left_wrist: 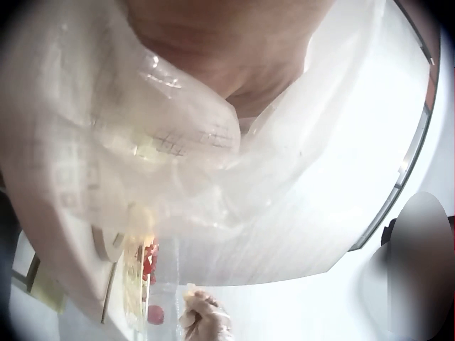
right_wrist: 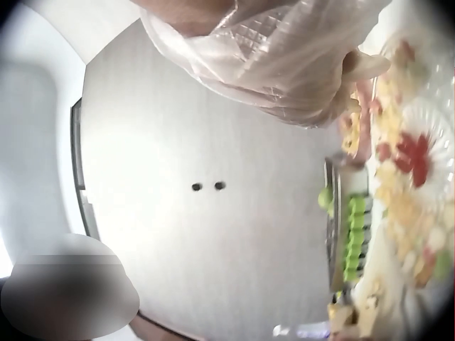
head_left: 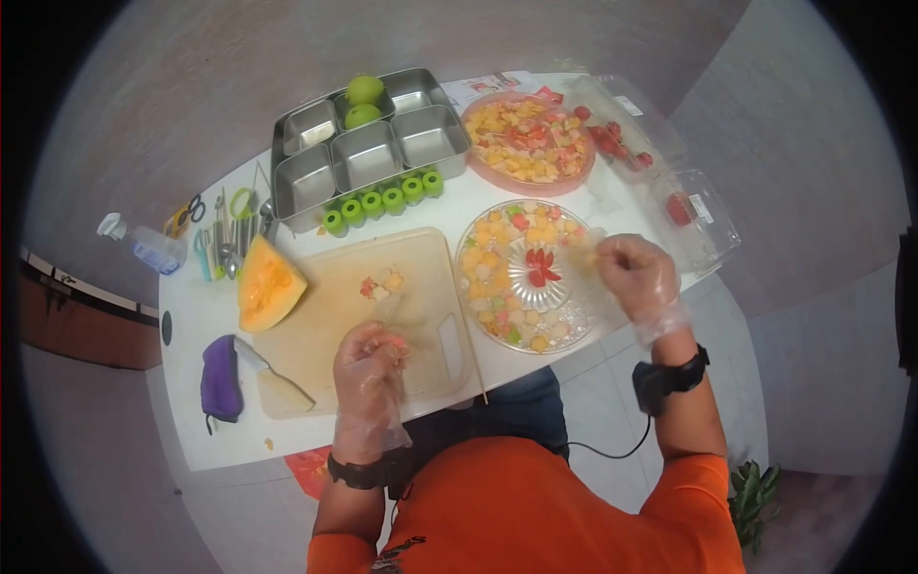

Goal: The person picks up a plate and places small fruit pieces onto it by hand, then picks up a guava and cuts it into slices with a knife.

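Observation:
Both hands wear clear plastic gloves. My left hand (head_left: pixel 366 381) is over the near part of the cutting board (head_left: pixel 325 325), fingers curled around small reddish fruit pieces (head_left: pixel 394 346). To the right, my right hand (head_left: pixel 639 277) is raised beside the round glass plate (head_left: pixel 583 330), pinching a small pale-yellow fruit piece (left_wrist: pixel 190 293). Star-like and other small fruit cut-outs ring that plate, around red petal-shaped pieces (head_left: pixel 540 266) at its centre. A few more cut-outs (head_left: pixel 382 285) lie on the board. In the left wrist view, glove plastic hides the left fingers.
A melon wedge (head_left: pixel 270 287) and a knife (head_left: pixel 282 387) lie on the board's left side, near a purple pouch (head_left: pixel 222 378). Behind stand a steel tray (head_left: pixel 287 215), green-topped cutters (head_left: pixel 373 203) and a pink fruit platter (head_left: pixel 478 177). Clear boxes (head_left: pixel 712 239) sit at right.

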Tool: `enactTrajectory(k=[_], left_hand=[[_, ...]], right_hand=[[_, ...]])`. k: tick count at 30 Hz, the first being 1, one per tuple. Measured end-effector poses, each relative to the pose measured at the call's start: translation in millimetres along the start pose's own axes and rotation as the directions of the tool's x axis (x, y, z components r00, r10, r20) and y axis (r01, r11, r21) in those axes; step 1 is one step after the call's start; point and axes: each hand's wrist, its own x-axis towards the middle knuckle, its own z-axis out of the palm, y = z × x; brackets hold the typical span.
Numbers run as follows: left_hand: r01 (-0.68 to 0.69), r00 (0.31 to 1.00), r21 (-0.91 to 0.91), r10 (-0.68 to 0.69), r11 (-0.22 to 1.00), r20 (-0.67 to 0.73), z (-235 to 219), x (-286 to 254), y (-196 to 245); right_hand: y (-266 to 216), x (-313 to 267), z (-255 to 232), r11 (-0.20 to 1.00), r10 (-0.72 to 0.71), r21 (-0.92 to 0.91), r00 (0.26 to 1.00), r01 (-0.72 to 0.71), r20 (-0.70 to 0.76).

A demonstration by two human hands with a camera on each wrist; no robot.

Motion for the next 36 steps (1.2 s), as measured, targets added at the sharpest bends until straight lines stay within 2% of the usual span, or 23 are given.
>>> enactTrajectory(k=[2, 5, 7, 9, 13, 16, 19, 21, 22, 24, 25, 27, 28, 30, 33, 35, 36], left_hand=[[0.014, 1.000, 0.029, -0.014, 0.999, 0.019, -4.0, 1.9, 0.3], [0.014, 1.000, 0.003, -0.014, 1.000, 0.000, -4.6, 2.8, -1.2], [0.015, 1.000, 0.011, -0.015, 1.000, 0.009, -4.4, 2.1, -1.6], [0.009, 1.000, 0.023, -0.009, 1.000, 0.019, -5.8, 2.7, -1.2], [0.004, 0.999, 0.042, -0.005, 0.999, 0.032, -9.7, 3.3, -2.3], [0.008, 1.000, 0.048, -0.009, 0.999, 0.022, -11.4, 3.6, -3.8], [0.006, 1.000, 0.046, -0.006, 0.999, 0.012, -8.4, 3.0, -2.8], [0.005, 1.000, 0.056, -0.006, 0.998, 0.003, -2.6, 0.6, 0.3], [0.000, 1.000, 0.130, 0.002, 0.991, -0.011, 1.4, -0.9, 3.3], [-0.011, 1.000, 0.207, 0.017, 0.978, -0.025, 16.0, -1.8, 6.8], [-0.036, 0.999, 0.264, 0.028, 0.964, 0.037, 27.5, -2.2, 7.7], [-0.053, 0.992, 0.344, 0.009, 0.937, 0.128, 55.9, -10.8, 10.1], [-0.042, 0.984, 0.367, -0.026, 0.929, 0.177, 73.2, -13.9, 6.7], [-0.013, 0.948, 0.295, -0.081, 0.955, 0.306, 87.2, -12.2, -12.7], [0.034, 0.933, 0.271, -0.127, 0.962, 0.335, 95.9, -12.1, -33.4], [0.041, 0.923, 0.261, -0.137, 0.965, 0.360, 97.5, -14.4, -42.9], [0.030, 0.937, 0.252, -0.115, 0.967, 0.329, 99.1, -16.0, -47.6]], right_hand=[[26.9, 0.8, -13.9, 0.948, 0.278, -0.173, 0.960, -0.268, 0.037], [44.3, -10.7, -12.9, 0.941, 0.258, -0.246, 0.963, -0.232, 0.079], [42.6, -12.2, -8.8, 0.926, 0.301, -0.261, 0.951, -0.274, 0.072], [47.0, -12.2, -5.5, 0.903, 0.294, -0.351, 0.952, -0.248, 0.082], [52.3, -11.2, -6.8, 0.897, 0.348, -0.318, 0.934, -0.308, 0.077], [51.1, -10.0, -9.6, 0.901, 0.389, -0.213, 0.921, -0.378, 0.010], [50.1, -11.4, -13.8, 0.917, 0.333, -0.226, 0.943, -0.328, -0.017], [45.6, -13.6, -17.6, 0.941, 0.284, -0.166, 0.955, -0.294, -0.085], [41.4, -15.7, -18.6, 0.942, 0.284, -0.161, 0.955, -0.295, -0.086], [27.0, -20.9, -20.2, 0.975, 0.169, -0.129, 0.981, -0.181, -0.098], [13.6, -26.0, -17.6, 0.977, 0.169, -0.116, 0.982, -0.178, -0.088], [-22.3, -36.1, -3.0, 0.991, 0.112, 0.059, 0.989, -0.118, 0.092], [-38.1, -38.4, 5.0, 0.990, 0.106, 0.085, 0.989, -0.115, 0.107], [-62.0, -42.8, 15.7, 0.993, -0.090, 0.098, 0.965, 0.068, 0.245], [-65.8, -42.7, 26.9, 0.994, -0.106, 0.042, 0.960, 0.098, 0.259], [-56.8, -47.4, 31.8, 0.994, -0.099, 0.069, 0.968, 0.085, 0.231], [-56.1, -48.9, 32.6, 0.994, -0.069, 0.097, 0.969, 0.047, 0.236]])
